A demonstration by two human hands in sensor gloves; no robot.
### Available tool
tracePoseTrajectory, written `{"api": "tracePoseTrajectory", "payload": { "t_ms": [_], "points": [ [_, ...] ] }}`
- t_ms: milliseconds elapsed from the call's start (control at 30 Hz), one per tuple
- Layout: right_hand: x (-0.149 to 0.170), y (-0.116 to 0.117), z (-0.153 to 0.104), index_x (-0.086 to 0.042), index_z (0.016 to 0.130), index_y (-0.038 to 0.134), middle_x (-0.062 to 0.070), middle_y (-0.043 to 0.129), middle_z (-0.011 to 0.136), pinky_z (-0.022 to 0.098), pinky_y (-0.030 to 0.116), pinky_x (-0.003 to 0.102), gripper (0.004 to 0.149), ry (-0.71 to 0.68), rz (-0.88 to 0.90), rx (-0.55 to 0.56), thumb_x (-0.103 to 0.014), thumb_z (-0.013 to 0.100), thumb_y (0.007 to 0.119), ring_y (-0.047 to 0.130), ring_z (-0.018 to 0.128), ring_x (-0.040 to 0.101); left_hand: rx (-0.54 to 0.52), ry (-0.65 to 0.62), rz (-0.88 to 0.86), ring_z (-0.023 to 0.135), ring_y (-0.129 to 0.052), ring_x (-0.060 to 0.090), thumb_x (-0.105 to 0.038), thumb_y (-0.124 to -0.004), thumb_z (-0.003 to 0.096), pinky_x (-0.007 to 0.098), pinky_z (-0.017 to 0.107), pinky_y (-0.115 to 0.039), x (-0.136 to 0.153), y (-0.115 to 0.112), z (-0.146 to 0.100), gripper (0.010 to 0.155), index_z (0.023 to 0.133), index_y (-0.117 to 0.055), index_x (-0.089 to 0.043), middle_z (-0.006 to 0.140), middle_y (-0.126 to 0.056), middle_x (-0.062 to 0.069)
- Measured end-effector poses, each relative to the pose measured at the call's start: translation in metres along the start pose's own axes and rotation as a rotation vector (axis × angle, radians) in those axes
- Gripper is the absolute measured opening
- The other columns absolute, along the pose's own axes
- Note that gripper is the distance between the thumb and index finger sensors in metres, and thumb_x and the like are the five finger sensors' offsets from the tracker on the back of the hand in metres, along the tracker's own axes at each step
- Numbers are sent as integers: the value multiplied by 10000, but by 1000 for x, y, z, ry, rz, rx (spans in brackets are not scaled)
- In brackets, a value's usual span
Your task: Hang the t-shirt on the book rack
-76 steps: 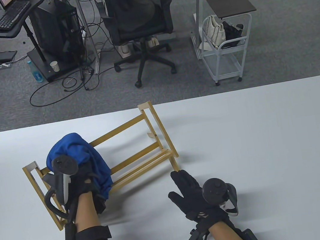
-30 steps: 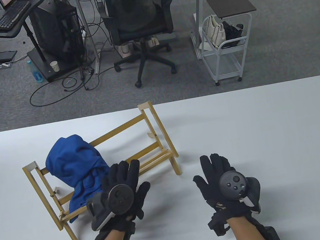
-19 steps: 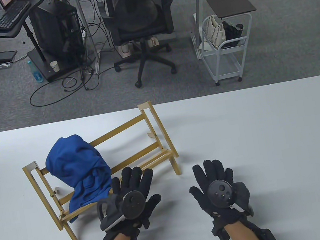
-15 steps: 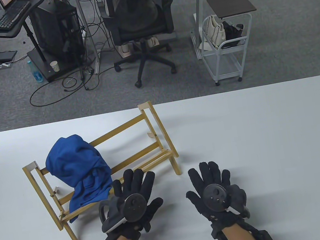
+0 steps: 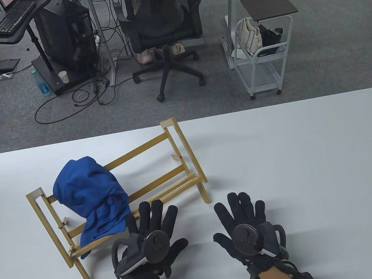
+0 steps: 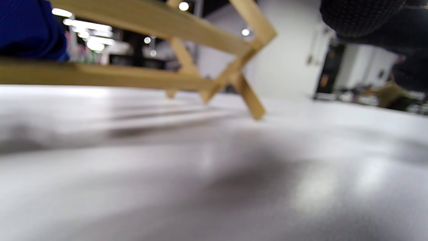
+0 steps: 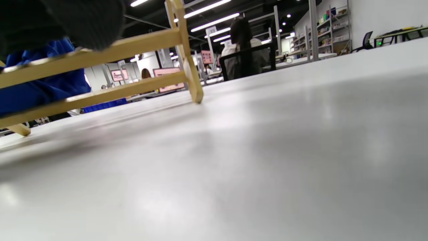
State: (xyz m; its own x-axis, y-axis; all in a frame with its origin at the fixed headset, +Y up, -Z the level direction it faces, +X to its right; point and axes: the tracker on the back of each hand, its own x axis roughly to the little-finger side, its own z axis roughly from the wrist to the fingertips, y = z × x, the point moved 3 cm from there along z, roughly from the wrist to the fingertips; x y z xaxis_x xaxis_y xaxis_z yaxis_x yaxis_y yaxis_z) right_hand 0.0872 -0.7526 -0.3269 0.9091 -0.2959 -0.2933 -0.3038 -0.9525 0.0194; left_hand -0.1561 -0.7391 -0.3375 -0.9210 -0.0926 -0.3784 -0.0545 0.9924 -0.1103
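A blue t-shirt (image 5: 90,196) hangs bunched over the top rail of a wooden book rack (image 5: 178,155) at the table's left. It shows in the left wrist view (image 6: 30,30) and right wrist view (image 7: 43,90) too, with the rack (image 6: 160,25) (image 7: 133,47). My left hand (image 5: 153,222) lies flat, fingers spread, on the table just in front of the rack, holding nothing. My right hand (image 5: 242,213) lies flat and spread to its right, empty, apart from the rack's right leg.
The white table (image 5: 299,164) stretches to the right of the hands. Beyond its far edge stand an office chair (image 5: 161,19), a white cart (image 5: 261,60) and a computer stand (image 5: 61,42) on the carpet.
My left hand let go of the t-shirt and drew back to the table in front of the rack. Both hands came to lie flat, the right drifting left and lower. The t-shirt stays draped.
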Motion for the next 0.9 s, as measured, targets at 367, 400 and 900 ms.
{"api": "tracePoseTrajectory", "payload": {
  "t_ms": [367, 400, 900],
  "points": [
    [4, -1, -1, -342, 1157, 277, 132, 83, 1174, 673, 55, 658, 750, 8, 31, 10, -574, 582, 698, -4, 1046, 387, 10, -1, -22, 1112, 9, 431, -779, -552, 540, 682, 671, -61, 1, 0, 2, 867, 1132, -32, -419, 1243, -9, 114],
    [4, 0, -1, -343, 1157, 276, 132, 82, 1174, 672, 53, 658, 750, 10, 34, 4, -575, 582, 698, -5, 1046, 386, 0, -4, -25, 1114, 4, 429, -778, -558, 538, 682, 672, -63, 0, 0, 2, 868, 1133, -39, -419, 1245, -15, 114],
    [5, -1, -2, -340, 1158, 283, 138, 88, 1174, 667, 55, 664, 746, 12, 51, -11, -567, 584, 701, -5, 1045, 390, 7, 3, -33, 1120, -9, 426, -776, -564, 541, 683, 681, -79, 2, -1, 3, 868, 1139, -50, -414, 1247, -25, 119]
  ]
}}
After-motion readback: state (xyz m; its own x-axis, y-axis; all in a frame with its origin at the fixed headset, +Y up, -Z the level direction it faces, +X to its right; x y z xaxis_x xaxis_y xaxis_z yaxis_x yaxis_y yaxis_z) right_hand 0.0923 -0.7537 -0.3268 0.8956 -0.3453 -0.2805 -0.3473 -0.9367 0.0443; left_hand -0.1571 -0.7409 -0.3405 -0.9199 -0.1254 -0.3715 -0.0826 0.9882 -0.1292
